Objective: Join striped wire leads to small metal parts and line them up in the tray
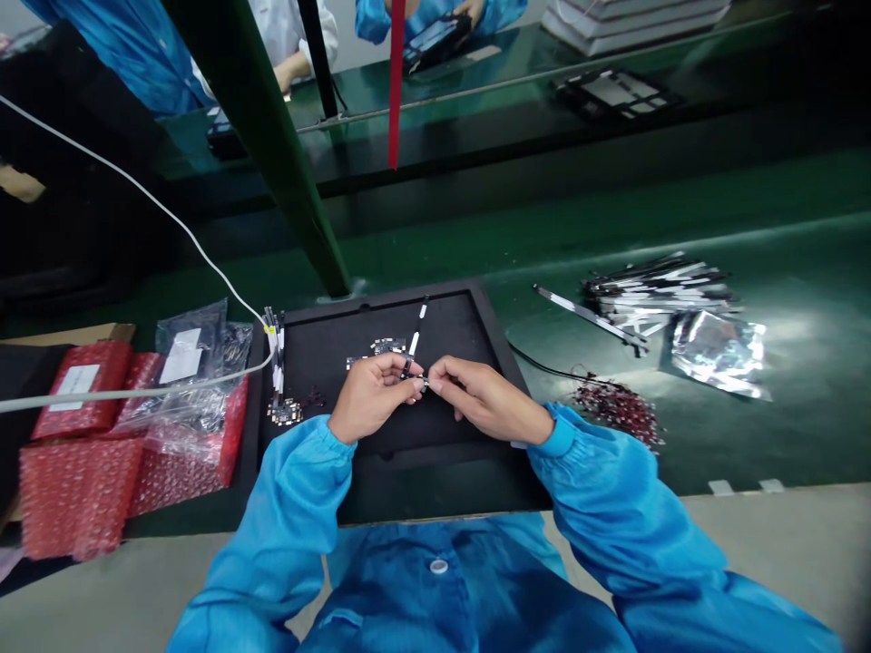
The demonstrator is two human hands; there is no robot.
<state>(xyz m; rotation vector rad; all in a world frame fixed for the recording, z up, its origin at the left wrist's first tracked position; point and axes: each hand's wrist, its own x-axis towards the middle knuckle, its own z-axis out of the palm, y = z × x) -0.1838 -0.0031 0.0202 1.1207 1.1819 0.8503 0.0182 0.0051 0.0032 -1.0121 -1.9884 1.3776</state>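
Observation:
My left hand [373, 392] and my right hand [476, 394] meet over a black tray [476, 313] in front of me. Both are closed in a pinch on the near end of a thin black-and-white strip [415, 343] that runs away from me across the tray. Small silvery parts [385, 345] lie on the tray just beyond my left hand. More small parts [284, 411] sit at the tray's left edge. Both arms are in blue sleeves.
Red bubble-wrap packs [82, 453] and clear bags [190, 349] lie left, crossed by a white cable [136, 392]. A pile of strips [653, 295], a foil bag [718, 349] and small dark red bits [616, 408] lie right. A green post [286, 163] rises behind the tray. Other people work at the far bench.

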